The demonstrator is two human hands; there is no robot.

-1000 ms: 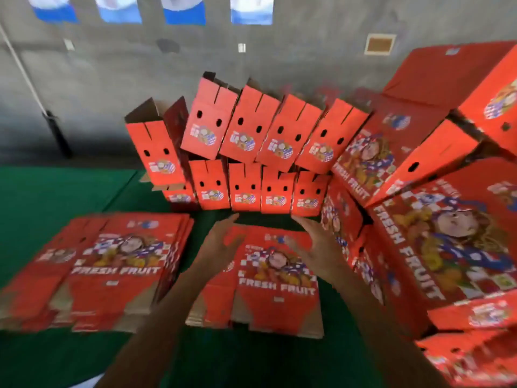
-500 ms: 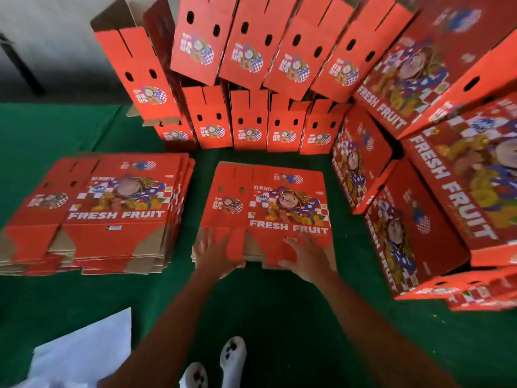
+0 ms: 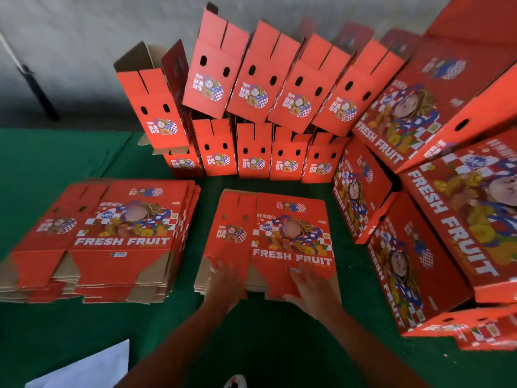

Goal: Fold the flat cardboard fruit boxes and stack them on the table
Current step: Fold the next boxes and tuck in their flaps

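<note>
- Green table cover (image 3: 279,345) fills the lower frame, grey wall (image 3: 84,51) behind it at 11 o'clock.
- Big folded boxes (image 3: 436,247), red, "FRESH FRUIT" print, piled on their sides from 2 to 4 o'clock; several deep, leaning on each other.
- Two-tier row of upright folded boxes (image 3: 260,113) at 12 o'clock, top flaps open, small end panels with paired holes facing the camera; upper tier tilts right, lower tier stands on the cover.
- One open box (image 3: 151,107) at 11 o'clock, leftmost of the upper tier, brown inside showing.
- Left stack of flat boxes (image 3: 112,236) at 9 o'clock, many sheets, brown flap edges at the near side.
- Centre stack of flat boxes (image 3: 271,239) at centre frame, thinner, just beside the left stack with a strip of green between them; printed face up.
- Left hand (image 3: 223,281) on the near edge of the centre stack, over the left bottom flap, fingers spread and flat on the card; thumb side hidden, so probably just pressing, not gripping.
- Right hand (image 3: 310,287) on the near right flap of the same stack, fingers extended on top, thumb out toward the near edge; no curl round the card visible.
- White sheet (image 3: 89,368) at 7 o'clock on the cover, near frame edge.
- Tip of a white shoe (image 3: 236,381) at 6 o'clock, blurry.
</note>
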